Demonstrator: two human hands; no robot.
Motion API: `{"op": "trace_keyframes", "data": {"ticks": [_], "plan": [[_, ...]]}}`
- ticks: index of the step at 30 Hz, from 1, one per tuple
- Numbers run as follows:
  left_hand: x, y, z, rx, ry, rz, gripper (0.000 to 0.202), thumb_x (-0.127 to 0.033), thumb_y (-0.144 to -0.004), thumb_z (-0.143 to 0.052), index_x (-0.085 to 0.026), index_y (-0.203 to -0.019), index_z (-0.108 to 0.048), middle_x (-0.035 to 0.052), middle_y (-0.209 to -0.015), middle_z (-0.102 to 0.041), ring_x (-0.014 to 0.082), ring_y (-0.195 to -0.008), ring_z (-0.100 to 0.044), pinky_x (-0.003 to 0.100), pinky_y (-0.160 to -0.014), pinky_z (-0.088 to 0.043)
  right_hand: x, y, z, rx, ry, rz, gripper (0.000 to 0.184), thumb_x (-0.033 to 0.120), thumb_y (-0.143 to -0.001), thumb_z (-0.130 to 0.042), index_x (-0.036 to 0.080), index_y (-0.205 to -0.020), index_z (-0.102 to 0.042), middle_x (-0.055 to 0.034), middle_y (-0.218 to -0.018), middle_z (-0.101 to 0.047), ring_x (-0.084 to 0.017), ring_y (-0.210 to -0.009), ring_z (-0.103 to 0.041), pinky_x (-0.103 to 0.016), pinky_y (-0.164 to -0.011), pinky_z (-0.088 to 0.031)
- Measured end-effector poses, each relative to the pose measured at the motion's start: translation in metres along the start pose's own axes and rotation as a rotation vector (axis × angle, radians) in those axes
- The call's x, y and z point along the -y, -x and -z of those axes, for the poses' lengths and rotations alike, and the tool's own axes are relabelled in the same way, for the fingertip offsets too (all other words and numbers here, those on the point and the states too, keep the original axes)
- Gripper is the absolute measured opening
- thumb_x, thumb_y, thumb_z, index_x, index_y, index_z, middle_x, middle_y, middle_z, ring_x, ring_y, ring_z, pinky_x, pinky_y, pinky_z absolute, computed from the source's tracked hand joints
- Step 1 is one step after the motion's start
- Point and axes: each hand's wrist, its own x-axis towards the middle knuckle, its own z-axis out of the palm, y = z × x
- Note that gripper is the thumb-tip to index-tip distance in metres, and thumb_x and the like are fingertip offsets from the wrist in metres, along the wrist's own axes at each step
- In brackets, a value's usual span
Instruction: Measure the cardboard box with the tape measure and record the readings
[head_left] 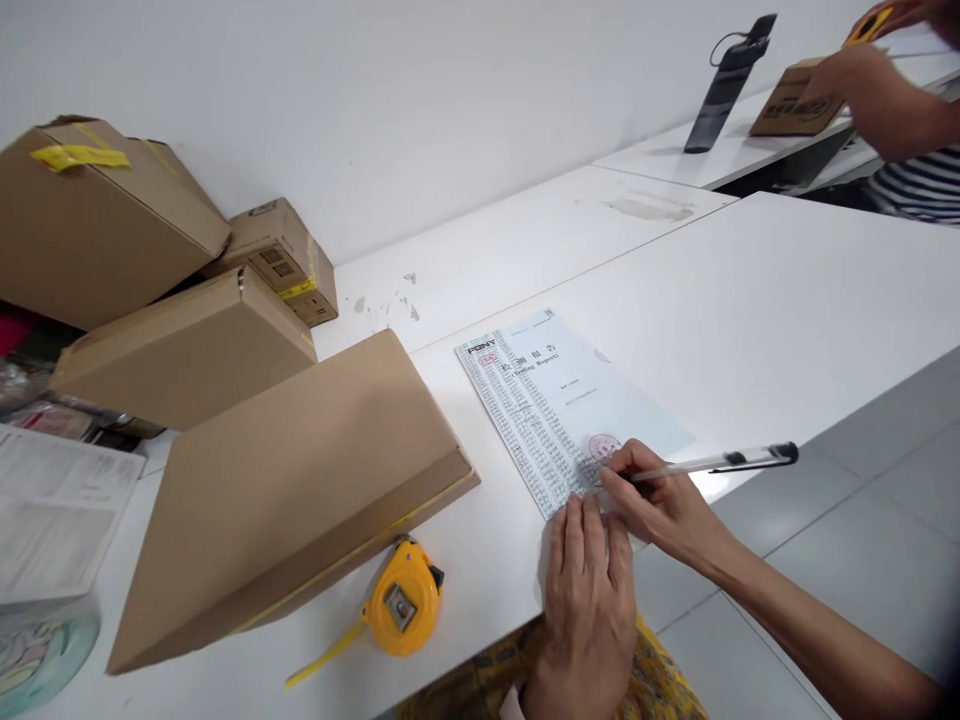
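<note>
My right hand (664,500) grips a clear-barrelled pen with a black cap on its back end (720,460). The pen's tip is down at the lower edge of a pale blue printed report (585,370), close to a red round stamp. Columns of small handwritten-looking marks run along the report's left side. Flat on the lower edge of the same report lies my left hand (589,600), fingers stretched out and holding nothing. A yellow tape measure (405,600) rests to the left, with a short length of its blade pulled out.
Left of the report lies a flat brown cardboard box (300,480), with several more boxes (112,220) stacked behind it. A printed sheet (60,510) is at the far left. At upper right, a dark bottle (727,90) stands near another person's arm (892,100) and a small carton (795,100).
</note>
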Motion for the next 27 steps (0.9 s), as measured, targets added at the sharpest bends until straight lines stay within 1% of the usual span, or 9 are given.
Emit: {"op": "trace_keyframes", "data": {"ticks": [3, 6, 9, 13, 18, 23, 27], "plan": [[-0.001, 0.001, 0.000, 0.000, 0.001, 0.009, 0.036, -0.006, -0.090, -0.058, -0.007, -0.124, -0.068, 0.0160, -0.130, -0.071, 0.0299, -0.124, -0.064, 0.043, -0.101, -0.060, 0.000, 0.000, -0.002, -0.026, -0.009, 0.004, 0.029, 0.046, -0.096, -0.060, 0.024, -0.078, -0.054, 0.0039, -0.065, -0.047, -0.011, -0.052, -0.039, -0.026, -0.046, -0.034], [-0.001, 0.000, 0.000, -0.014, -0.001, 0.014, 0.036, -0.005, -0.091, -0.055, -0.008, -0.124, -0.069, 0.0146, -0.129, -0.072, 0.0292, -0.124, -0.065, 0.042, -0.101, -0.060, -0.006, 0.000, -0.003, -0.051, 0.019, 0.021, 0.032, 0.042, -0.096, -0.060, 0.024, -0.072, -0.050, 0.0044, -0.063, -0.043, -0.011, -0.053, -0.037, -0.027, -0.047, -0.033], [-0.001, -0.001, 0.001, -0.014, 0.010, 0.011, 0.035, -0.006, -0.092, -0.053, -0.008, -0.122, -0.070, 0.0144, -0.128, -0.072, 0.0297, -0.123, -0.065, 0.043, -0.099, -0.061, -0.013, 0.000, -0.002, -0.045, 0.042, 0.038, 0.033, 0.040, -0.096, -0.059, 0.024, -0.070, -0.047, 0.0045, -0.063, -0.042, -0.012, -0.054, -0.037, -0.027, -0.048, -0.032], [0.000, -0.002, 0.002, -0.017, 0.008, 0.007, 0.035, -0.005, -0.091, -0.053, -0.008, -0.122, -0.070, 0.0141, -0.126, -0.073, 0.0297, -0.121, -0.066, 0.043, -0.098, -0.062, -0.015, 0.000, -0.001, -0.032, 0.050, 0.032, 0.032, 0.040, -0.097, -0.057, 0.024, -0.071, -0.045, 0.0047, -0.063, -0.042, -0.011, -0.053, -0.035, -0.027, -0.047, -0.030], [0.001, -0.002, 0.002, -0.024, 0.010, 0.003, 0.035, -0.005, -0.091, -0.054, -0.007, -0.121, -0.070, 0.0142, -0.126, -0.073, 0.0300, -0.121, -0.066, 0.043, -0.098, -0.061, -0.014, -0.001, -0.001, -0.014, 0.060, 0.035, 0.033, 0.040, -0.096, -0.058, 0.024, -0.071, -0.046, 0.0047, -0.062, -0.042, -0.012, -0.054, -0.036, -0.027, -0.048, -0.031], [0.001, -0.001, 0.003, -0.003, 0.011, 0.013, 0.034, -0.007, -0.091, -0.055, -0.007, -0.122, -0.070, 0.0141, -0.128, -0.072, 0.0294, -0.123, -0.065, 0.042, -0.100, -0.061, -0.013, -0.001, -0.001, -0.011, 0.067, 0.035, 0.034, 0.041, -0.094, -0.062, 0.024, -0.070, -0.045, 0.0048, -0.061, -0.042, -0.012, -0.053, -0.038, -0.027, -0.047, -0.032], [0.001, -0.002, 0.002, -0.025, 0.015, 0.020, 0.035, -0.004, -0.090, -0.055, -0.007, -0.121, -0.070, 0.0139, -0.127, -0.073, 0.0290, -0.123, -0.065, 0.042, -0.100, -0.060, -0.014, 0.000, -0.001, 0.000, 0.065, 0.040, 0.033, 0.040, -0.094, -0.063, 0.024, -0.070, -0.046, 0.0047, -0.061, -0.043, -0.012, -0.053, -0.039, -0.027, -0.048, -0.033]]}}
